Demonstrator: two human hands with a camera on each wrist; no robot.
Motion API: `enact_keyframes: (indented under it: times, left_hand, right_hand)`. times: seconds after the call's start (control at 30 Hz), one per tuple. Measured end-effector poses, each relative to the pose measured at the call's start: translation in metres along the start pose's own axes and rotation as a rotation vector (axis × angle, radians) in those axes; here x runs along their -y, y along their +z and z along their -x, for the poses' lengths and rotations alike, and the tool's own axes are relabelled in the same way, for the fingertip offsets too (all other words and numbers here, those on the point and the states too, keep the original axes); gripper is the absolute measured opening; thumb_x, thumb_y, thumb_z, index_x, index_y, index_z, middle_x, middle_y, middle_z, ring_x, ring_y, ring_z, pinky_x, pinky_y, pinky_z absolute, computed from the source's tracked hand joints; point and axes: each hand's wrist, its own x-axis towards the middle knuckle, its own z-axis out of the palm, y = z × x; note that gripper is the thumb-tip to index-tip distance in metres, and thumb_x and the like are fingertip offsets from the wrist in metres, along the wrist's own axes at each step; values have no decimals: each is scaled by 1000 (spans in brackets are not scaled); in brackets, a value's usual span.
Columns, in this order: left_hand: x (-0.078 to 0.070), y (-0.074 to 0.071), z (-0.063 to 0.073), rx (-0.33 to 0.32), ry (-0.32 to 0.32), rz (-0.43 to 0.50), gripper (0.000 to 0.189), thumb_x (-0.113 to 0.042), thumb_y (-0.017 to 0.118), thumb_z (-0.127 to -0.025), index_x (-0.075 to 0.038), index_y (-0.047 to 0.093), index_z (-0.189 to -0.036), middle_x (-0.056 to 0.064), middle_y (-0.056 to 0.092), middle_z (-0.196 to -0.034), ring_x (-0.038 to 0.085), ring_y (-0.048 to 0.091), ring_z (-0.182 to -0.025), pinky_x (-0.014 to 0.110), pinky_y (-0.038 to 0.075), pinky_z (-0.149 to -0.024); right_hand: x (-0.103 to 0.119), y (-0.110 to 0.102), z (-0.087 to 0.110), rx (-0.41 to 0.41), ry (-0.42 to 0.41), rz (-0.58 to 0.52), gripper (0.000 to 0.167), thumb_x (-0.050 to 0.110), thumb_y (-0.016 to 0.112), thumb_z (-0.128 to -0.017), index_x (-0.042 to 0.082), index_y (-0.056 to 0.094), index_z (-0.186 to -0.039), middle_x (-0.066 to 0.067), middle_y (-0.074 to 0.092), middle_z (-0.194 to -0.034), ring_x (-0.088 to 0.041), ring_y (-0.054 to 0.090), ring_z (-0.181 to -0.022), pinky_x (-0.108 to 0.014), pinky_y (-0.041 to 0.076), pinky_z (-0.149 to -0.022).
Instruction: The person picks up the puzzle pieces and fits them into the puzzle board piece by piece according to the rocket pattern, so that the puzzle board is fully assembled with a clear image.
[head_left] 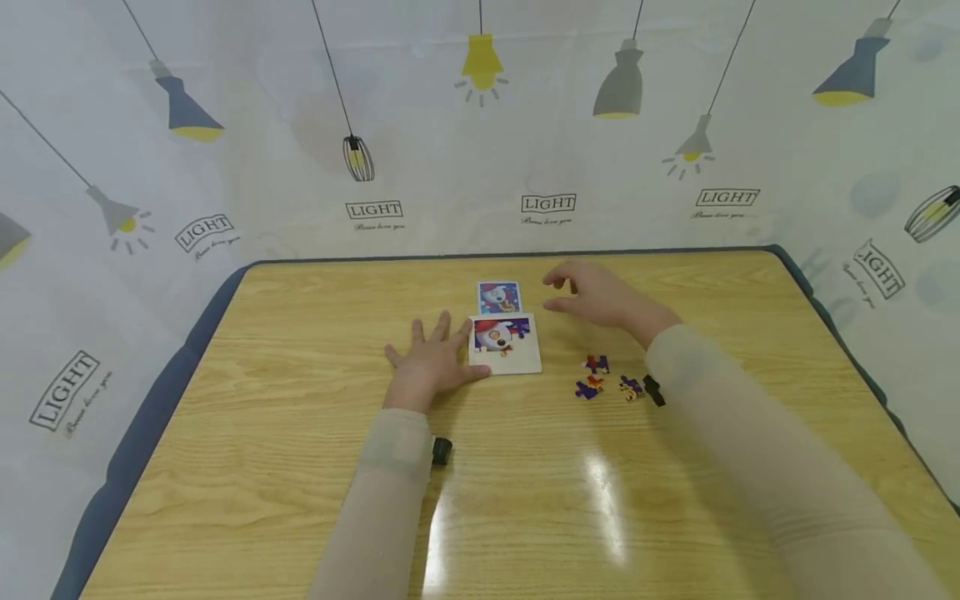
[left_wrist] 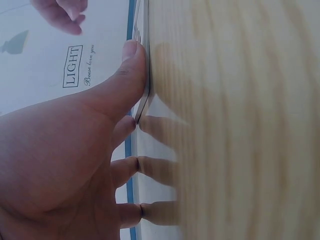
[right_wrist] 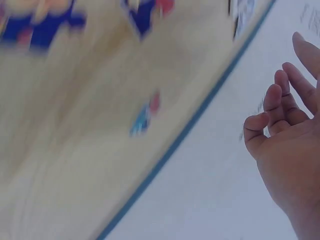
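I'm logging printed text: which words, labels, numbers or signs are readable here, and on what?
"LIGHT", boxed, repeated on the lamp-patterned wall covering.
"love you", script beneath it; the word before is unclear.
Right wrist view: print too blurred to read.
None readable on the puzzle board or puzzle pieces.

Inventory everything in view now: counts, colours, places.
puzzle board: one, white, partly filled, table centre
picture card: one, blue and red, beyond board
loose puzzle pieces: at least three, purple and red, right of board
blurred patch: one, blue and red, right wrist view, unidentified
table: one, wood-coloured, under hands
wall covering: one, white, behind table
printed lamps: nine, grey, blue, yellow, black, wall covering
wrist devices: two, black, at sleeves
sleeves: two, cream, foreground
left hand: one, bare, board's left edge
right hand: one, bare, raised, right of card
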Motion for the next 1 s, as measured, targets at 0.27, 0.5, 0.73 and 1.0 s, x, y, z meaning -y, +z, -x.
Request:
enact_keyframes:
  times: [0.27, 0.5, 0.73, 1.0]
  left_hand:
    - [-1, -1, 1, -1, 4, 3, 95, -78, 57, -95, -43, 12, -170, 1, -7, -182, 47, -11, -166, 89, -2, -119]
    - [-1, -2, 1, 12, -2, 8, 95, -78, 57, -95, -43, 11, -170, 0, -9, -182, 46, -12, -166, 88, -3, -119]
    - [-2, -2, 4, 4, 5, 11, 94, -77, 58, -95, -42, 13, -170, 1, -7, -182, 47, -11, -166, 89, -2, -119]
    - [-2, -1, 4, -2, 6, 16, 94, -76, 58, -95, -41, 14, -171, 1, -6, -182, 47, -10, -166, 89, -2, -119]
  right_hand:
    - [-29, -33, 23, -48, 76, 5, 52, 31, 68, -106, 5, 57, -149, -22, 61, -139, -32, 57, -112, -48, 51, -90]
    - [-55, -36, 34, -61, 88, -51, 54, 32, 69, -105, 2, 56, -149, -24, 61, -136, -33, 58, -111, -48, 51, -91]
    - [-70, -28, 42, -47, 124, -66, 55, 30, 67, -106, -1, 54, -149, -23, 59, -134, -34, 58, -112, -47, 52, -92]
    - [-78, -21, 49, -26, 128, -84, 53, 31, 68, -106, -2, 56, -146, -23, 61, -133, -35, 59, -114, -43, 53, -89]
